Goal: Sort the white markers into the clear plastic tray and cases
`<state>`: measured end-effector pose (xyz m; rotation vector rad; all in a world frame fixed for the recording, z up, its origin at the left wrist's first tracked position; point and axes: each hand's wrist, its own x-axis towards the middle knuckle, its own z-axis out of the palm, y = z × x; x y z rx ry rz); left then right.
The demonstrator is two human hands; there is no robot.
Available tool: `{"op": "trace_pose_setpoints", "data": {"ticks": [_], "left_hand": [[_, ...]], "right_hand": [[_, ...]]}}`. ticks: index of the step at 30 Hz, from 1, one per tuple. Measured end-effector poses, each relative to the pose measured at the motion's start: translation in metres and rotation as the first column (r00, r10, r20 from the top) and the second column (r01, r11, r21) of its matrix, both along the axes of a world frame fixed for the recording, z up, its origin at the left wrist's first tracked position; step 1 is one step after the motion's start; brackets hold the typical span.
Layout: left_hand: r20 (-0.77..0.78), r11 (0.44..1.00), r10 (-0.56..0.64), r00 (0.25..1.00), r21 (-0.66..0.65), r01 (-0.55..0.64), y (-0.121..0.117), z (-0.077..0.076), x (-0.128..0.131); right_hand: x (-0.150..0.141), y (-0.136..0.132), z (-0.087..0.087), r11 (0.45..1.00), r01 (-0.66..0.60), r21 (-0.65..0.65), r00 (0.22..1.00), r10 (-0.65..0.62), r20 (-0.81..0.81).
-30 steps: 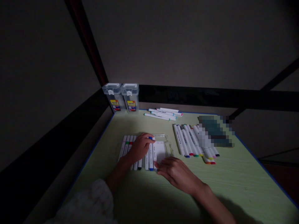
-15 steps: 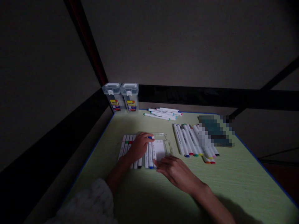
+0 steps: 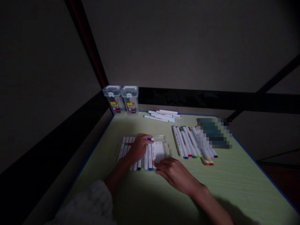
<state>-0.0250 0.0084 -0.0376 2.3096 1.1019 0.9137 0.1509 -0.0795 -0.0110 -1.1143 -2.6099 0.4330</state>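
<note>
A clear plastic tray (image 3: 160, 136) lies on the table with a row of white markers (image 3: 150, 157) in it, some with coloured bands. My left hand (image 3: 138, 147) reaches across the row and hides its middle. Its thumb and forefinger close around the top end of the rightmost marker (image 3: 153, 153), beside a blue-banded one. At that marker's lower end, my right hand (image 3: 172, 171) has its thumb and fingers drawn together on it. Right of this marker, the tray's white bottom shows.
Right of the tray lies a pile of markers (image 3: 185, 143) with coloured ends. More markers (image 3: 161, 116) lie at the table's back edge. Two clear lidded boxes (image 3: 130, 100) stand at the back left, near the wall. A pixelated flat dark item (image 3: 215, 132) is at the right.
The view has shifted slightly. Both hands keep nearly the same place on the row of markers.
</note>
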Motion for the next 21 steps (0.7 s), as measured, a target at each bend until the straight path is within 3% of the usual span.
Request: {"op": "trace_pose_setpoints", "data": {"ticks": [13, 21], "left_hand": [[0.009, 1.0, 0.026, 1.0, -0.017, -0.026, 0.005, 0.003, 0.001], [-0.055, 0.996, 0.065, 0.996, 0.072, -0.061, 0.02, 0.035, 0.003]], "right_hand": [[-0.001, -0.001, -0.003, 1.0, 0.014, 0.014, 1.0, -0.014, 0.002], [-0.002, -0.002, 0.001, 1.0, 0.025, 0.001, 1.0, -0.025, 0.011]]}}
